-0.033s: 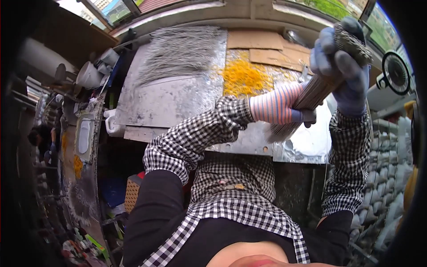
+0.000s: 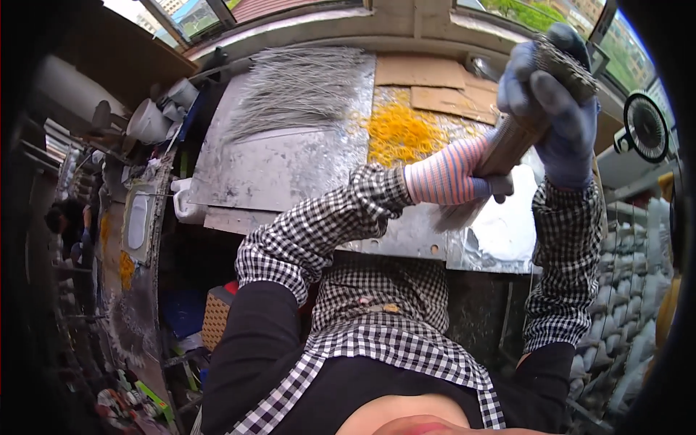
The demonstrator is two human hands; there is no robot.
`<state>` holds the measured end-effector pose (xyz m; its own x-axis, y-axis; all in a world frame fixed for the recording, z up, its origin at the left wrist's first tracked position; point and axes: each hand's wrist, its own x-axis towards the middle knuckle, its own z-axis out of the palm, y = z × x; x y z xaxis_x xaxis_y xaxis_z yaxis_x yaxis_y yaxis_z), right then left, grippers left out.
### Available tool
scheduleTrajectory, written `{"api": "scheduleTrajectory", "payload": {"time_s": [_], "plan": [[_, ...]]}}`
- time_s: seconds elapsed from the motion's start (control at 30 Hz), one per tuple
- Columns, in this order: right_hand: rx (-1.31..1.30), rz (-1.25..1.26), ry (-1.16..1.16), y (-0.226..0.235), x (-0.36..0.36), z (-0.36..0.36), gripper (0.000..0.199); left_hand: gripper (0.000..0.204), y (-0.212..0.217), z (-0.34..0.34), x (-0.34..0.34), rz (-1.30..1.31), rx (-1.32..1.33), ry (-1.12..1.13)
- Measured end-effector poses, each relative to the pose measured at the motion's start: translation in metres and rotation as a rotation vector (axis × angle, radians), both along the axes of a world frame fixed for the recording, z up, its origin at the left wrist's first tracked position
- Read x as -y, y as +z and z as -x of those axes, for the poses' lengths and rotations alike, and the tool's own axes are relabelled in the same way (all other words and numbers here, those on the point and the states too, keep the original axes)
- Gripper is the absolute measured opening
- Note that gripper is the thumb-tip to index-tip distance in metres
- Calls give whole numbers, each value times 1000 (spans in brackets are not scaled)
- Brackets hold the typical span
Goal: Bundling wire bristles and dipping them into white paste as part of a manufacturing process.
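Observation:
Held at a slant over the right of the bench is a thick bundle of thin grey rods (image 2: 502, 154); its lower end fans out a little. My left hand (image 2: 449, 174), in a pink and blue striped glove, is closed round its lower part. Around the upper part wraps my right hand (image 2: 554, 109), in a blue-grey glove, just below the blunt top end. On the bench, a pile of yellow rubber bands (image 2: 402, 134) lies beyond my left wrist. A heap of loose thin grey rods (image 2: 301, 87) is spread farther left. Below the bundle shows a smooth white patch (image 2: 504, 232) at the bench's front edge.
Flat cardboard pieces (image 2: 420, 71) lie at the back of the metal-topped bench (image 2: 254, 174). A black fan (image 2: 645, 127) stands at the right, above racks of pale objects (image 2: 623, 304). White buckets (image 2: 148, 122) and a white jug (image 2: 185, 199) are left. Another person (image 2: 69, 221) is far left.
The bench has shifted slightly down and right in the view. Both hands and the bundle sit a little farther left over it, with both grips unchanged.

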<state>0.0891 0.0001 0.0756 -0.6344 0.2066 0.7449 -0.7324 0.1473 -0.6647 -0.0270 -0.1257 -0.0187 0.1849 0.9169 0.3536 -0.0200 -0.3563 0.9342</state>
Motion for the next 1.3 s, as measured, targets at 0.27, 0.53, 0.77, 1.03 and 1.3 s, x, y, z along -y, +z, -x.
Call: {"api": "scheduleTrajectory", "payload": {"time_s": [0.27, 0.53, 0.77, 1.03, 1.3], "plan": [[-337, -231, -516, 41, 71, 177, 51, 34, 11, 82, -8, -678, 6, 996], [-218, -1256, -1156, 60, -64, 263, 66, 22, 46, 224, 52, -388, 25, 1069], [99, -1176, -915, 44, -48, 269, 29, 21, 54, 308, 81, -228, 190, 1263], [-76, -1155, -873, 41, -36, 248, 22, 40, 51, 301, 78, -516, -714, 1833], [-143, -1081, -741, 48, -29, 231, 17, 27, 80, 280, 102, -406, -247, 1130]]}}
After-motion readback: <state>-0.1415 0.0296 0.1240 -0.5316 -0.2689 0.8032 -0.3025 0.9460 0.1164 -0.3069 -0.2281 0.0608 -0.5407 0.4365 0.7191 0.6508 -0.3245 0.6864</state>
